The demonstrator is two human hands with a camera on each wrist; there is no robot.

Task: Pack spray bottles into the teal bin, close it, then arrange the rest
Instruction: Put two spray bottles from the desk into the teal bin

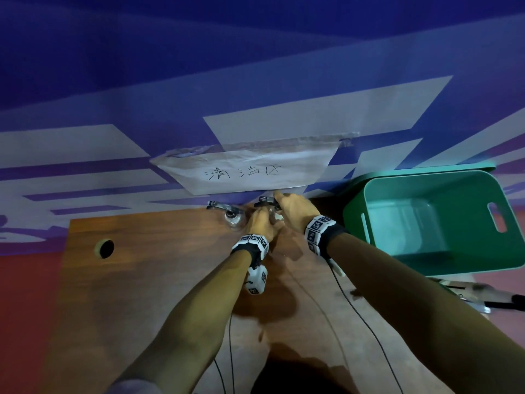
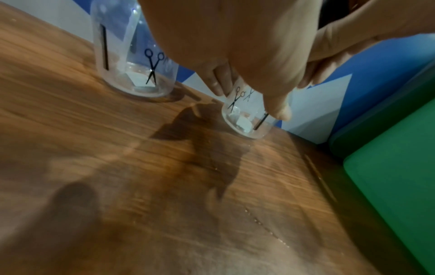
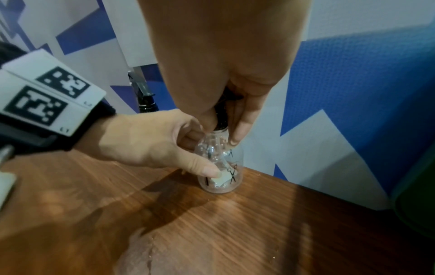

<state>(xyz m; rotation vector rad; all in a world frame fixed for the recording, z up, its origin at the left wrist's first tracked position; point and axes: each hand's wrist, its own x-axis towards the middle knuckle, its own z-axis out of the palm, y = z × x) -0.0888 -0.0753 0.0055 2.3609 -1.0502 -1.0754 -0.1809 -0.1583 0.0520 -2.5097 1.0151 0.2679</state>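
Note:
Two clear spray bottles with black scissor prints stand at the far edge of the wooden table (image 1: 170,280). My left hand (image 1: 262,223) wraps the body of the right-hand bottle (image 2: 247,119) (image 3: 220,176), which stands on the wood. My right hand (image 1: 289,209) pinches that bottle's black spray head (image 1: 265,201) from above, fingers round the neck (image 3: 221,119). The other bottle (image 1: 234,220) (image 2: 136,61) stands free just to the left. The teal bin (image 1: 437,220) sits open and empty to the right, tilted toward me.
A teal lid (image 1: 443,167) leans behind the bin against the blue and white wall. A paper sign (image 1: 244,170) is taped above the bottles. A round cable hole (image 1: 105,248) is in the table's left part. Metal tools (image 1: 468,291) lie below the bin.

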